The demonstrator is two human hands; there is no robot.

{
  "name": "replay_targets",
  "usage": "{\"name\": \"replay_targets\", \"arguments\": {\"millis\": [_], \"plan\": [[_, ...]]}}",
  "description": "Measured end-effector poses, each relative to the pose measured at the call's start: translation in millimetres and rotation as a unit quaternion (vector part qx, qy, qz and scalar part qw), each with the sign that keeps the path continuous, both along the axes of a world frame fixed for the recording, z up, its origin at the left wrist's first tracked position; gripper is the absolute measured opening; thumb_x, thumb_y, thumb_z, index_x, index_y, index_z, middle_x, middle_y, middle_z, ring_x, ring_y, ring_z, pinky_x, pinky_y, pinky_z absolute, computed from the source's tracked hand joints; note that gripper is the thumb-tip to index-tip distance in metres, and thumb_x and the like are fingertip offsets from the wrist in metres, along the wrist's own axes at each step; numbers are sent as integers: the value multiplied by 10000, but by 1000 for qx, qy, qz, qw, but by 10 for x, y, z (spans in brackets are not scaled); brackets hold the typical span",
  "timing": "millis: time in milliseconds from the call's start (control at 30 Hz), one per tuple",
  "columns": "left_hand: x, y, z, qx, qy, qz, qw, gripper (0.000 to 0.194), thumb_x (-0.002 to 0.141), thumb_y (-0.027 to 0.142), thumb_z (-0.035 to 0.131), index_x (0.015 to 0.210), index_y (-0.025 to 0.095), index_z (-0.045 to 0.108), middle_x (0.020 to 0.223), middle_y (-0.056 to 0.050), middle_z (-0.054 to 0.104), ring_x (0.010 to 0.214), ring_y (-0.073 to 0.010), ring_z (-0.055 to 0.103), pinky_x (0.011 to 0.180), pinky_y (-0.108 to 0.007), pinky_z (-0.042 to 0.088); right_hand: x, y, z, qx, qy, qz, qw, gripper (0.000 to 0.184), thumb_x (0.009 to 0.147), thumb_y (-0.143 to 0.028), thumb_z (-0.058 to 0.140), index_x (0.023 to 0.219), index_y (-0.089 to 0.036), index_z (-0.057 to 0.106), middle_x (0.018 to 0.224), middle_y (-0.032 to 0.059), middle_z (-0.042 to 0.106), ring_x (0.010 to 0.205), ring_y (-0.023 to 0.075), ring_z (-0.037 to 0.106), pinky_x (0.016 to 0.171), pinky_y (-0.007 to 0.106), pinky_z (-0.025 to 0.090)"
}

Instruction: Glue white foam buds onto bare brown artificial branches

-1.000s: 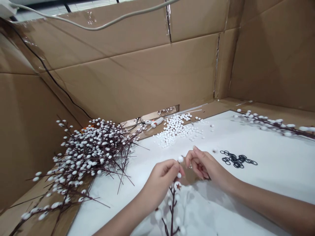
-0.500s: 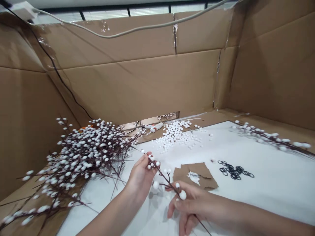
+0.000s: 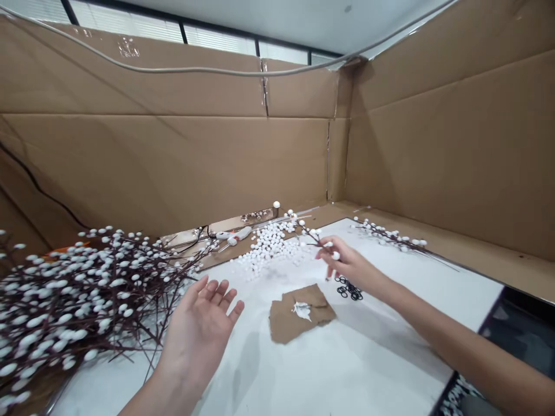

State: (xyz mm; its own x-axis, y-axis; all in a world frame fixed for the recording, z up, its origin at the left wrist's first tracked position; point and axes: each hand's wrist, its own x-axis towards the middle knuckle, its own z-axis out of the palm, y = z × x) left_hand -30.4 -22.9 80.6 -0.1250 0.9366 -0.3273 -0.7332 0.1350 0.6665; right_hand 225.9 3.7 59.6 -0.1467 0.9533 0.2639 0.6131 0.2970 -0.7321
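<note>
My right hand point(image 3: 340, 260) pinches a brown berry branch point(image 3: 309, 231) with white berries. It is raised over the far part of the white board point(image 3: 347, 364), its tip pointing up and left. My left hand point(image 3: 203, 323) is palm up with fingers spread, holding nothing, beside the big pile of berry branches point(image 3: 117, 283). Behind the branch lie loose white berries point(image 3: 266, 245). Below the right hand are several black rings point(image 3: 348, 289). A torn cardboard piece point(image 3: 286, 323) bears a smear of white paste point(image 3: 302, 311).
A white glue gun point(image 3: 236, 236) lies near the back wall. More berry branches point(image 3: 390, 236) rest along the board's far right edge. Cardboard walls point(image 3: 173, 162) enclose the back and right, with a pale cable point(image 3: 195, 70) hanging across the top. Something dark point(image 3: 520, 329) stands at right.
My left hand has let go of the branch and opened. My right hand has carried the branch up and away towards the back right. The view has turned right.
</note>
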Motion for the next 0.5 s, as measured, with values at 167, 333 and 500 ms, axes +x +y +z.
{"name": "replay_targets", "arguments": {"millis": [167,333,500], "plan": [[-1,-53,41,3,21,5,1000,222,766,166,512,557,172,439,545,39,413,463,-97,409,428,-240,394,817,-62,-32,83,-272,-183,941,391,788,-84,355,1132,-243,452,1024,65,622,843,223,612,670,307,454],[46,-125,81,5,14,-20,1000,315,779,206,539,507,176,385,505,52,365,418,-84,337,382,-223,337,1370,-140,-243,82,-376,-293,875,452,722,-27,347,1133,-140,498,1022,168,543,539,204,580,504,309,397],[31,-155,69,7,-6,-42,999,460,786,276,540,439,173,256,497,48,344,407,-82,316,379,-228,327,1605,-182,-383,87,-422,-308,848,438,762,-43,285,1125,-156,504,1045,164,498,484,185,566,441,298,355]]}}
